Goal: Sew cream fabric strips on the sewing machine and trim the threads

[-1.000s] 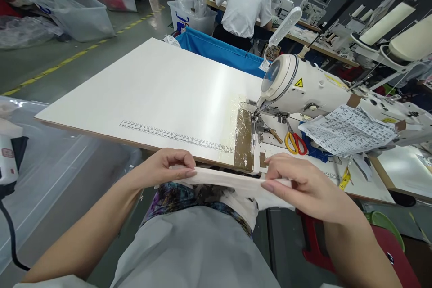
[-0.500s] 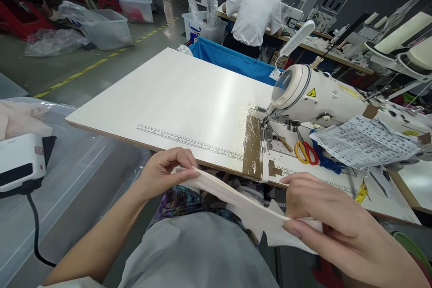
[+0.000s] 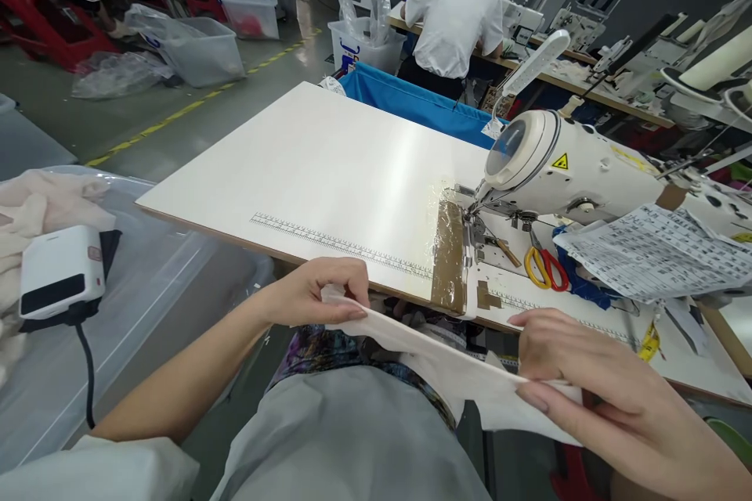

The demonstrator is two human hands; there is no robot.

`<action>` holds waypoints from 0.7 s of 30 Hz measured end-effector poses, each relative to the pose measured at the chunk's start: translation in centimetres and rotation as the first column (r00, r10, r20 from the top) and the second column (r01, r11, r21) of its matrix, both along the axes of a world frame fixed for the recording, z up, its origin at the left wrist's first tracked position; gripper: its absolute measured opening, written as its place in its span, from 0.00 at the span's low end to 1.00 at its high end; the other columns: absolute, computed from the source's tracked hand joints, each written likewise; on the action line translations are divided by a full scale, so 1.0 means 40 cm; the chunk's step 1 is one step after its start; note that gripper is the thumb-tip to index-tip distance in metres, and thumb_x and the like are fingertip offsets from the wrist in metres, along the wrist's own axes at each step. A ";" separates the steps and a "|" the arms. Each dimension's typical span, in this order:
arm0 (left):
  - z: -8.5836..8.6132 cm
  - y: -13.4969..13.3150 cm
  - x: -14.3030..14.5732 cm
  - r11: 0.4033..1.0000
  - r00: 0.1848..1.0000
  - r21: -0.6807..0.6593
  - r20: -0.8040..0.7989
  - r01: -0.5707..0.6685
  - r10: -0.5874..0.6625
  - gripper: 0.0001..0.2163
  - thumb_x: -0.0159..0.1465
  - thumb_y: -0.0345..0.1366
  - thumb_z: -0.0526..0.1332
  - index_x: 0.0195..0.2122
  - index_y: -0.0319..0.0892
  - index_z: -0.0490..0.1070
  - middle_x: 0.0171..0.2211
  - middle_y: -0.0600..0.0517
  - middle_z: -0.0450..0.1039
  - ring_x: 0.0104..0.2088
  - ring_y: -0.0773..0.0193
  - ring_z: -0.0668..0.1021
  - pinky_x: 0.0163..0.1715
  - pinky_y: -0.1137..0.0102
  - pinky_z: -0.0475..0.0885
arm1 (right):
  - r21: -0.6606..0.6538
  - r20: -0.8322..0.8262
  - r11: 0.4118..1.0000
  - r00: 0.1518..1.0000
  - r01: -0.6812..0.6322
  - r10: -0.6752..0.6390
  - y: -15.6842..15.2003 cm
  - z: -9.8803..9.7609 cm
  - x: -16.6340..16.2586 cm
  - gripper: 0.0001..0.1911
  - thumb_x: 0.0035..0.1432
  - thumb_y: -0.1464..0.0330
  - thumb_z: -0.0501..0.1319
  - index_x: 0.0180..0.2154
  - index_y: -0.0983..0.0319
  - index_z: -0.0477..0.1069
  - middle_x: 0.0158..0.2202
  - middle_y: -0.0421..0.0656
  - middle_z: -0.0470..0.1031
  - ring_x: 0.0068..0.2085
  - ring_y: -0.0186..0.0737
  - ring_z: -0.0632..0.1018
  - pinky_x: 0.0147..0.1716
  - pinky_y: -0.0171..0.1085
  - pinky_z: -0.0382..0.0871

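Off the left corner of the sewing table [image 3: 329, 164], a clear plastic tub [image 3: 146, 282] bore pale pink fabric [image 3: 64, 196]; a farther translucent bin [image 3: 264, 9] held something red. Before the table's near edge, white cloth [image 3: 450, 372] stretched between left hand [image 3: 314, 291] and right hand [image 3: 599, 376], both pinching it. The step seemed edge-straightening; the next move apparently called for even tension.

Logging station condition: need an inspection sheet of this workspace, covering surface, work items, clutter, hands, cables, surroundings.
Surface: white table, printed ruler along its near edge, brown tape by the sewing machine.
Work items: pale cloth, held in front of the table.
Clutter: scissors, blue cloth, paper against the machine.
Hands: left hand and right hand each pinch the pale cloth.
Cables: black cable hangs from white device at left.
Surroundings: person in white shirt at another table; clear bin on floor.
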State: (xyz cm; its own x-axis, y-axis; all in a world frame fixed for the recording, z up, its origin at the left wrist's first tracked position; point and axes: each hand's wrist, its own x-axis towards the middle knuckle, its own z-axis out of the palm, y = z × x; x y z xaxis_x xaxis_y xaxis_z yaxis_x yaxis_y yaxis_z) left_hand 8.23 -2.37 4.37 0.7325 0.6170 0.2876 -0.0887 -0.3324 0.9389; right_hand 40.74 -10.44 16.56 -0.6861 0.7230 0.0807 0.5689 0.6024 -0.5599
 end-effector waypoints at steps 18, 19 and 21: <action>-0.083 -0.043 0.100 0.626 0.767 -0.622 0.064 -0.469 0.638 0.16 0.56 0.48 0.70 0.28 0.40 0.73 0.24 0.50 0.75 0.27 0.62 0.76 0.28 0.72 0.71 | -0.042 -0.170 0.957 0.942 0.288 -0.291 -0.033 -0.180 0.049 0.09 0.66 0.70 0.56 0.31 0.59 0.66 0.27 0.39 0.67 0.31 0.36 0.71 0.37 0.37 0.67; -0.079 -0.042 0.113 0.590 0.739 -0.656 0.073 -0.470 0.670 0.16 0.56 0.48 0.71 0.28 0.40 0.72 0.24 0.50 0.76 0.29 0.61 0.77 0.31 0.71 0.72 | -0.070 -0.163 0.942 0.927 0.329 -0.336 -0.040 -0.209 0.046 0.09 0.67 0.69 0.55 0.31 0.59 0.66 0.28 0.39 0.68 0.33 0.37 0.71 0.37 0.37 0.66; -0.067 -0.040 0.139 0.535 0.685 -0.701 0.090 -0.472 0.723 0.16 0.56 0.48 0.71 0.29 0.40 0.72 0.27 0.49 0.78 0.32 0.60 0.78 0.34 0.71 0.74 | -0.131 -0.141 0.902 0.892 0.412 -0.429 -0.057 -0.274 0.030 0.12 0.67 0.65 0.55 0.30 0.59 0.66 0.29 0.40 0.70 0.33 0.37 0.72 0.34 0.36 0.65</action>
State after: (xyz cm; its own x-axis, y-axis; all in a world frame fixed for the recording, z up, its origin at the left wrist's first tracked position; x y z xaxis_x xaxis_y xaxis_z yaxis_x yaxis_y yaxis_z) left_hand 13.80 -3.97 1.68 0.0507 0.9854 -0.1625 -0.4245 0.1686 0.8896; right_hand 41.94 -12.72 5.60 -0.2994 0.9506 0.0815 0.6531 0.2665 -0.7088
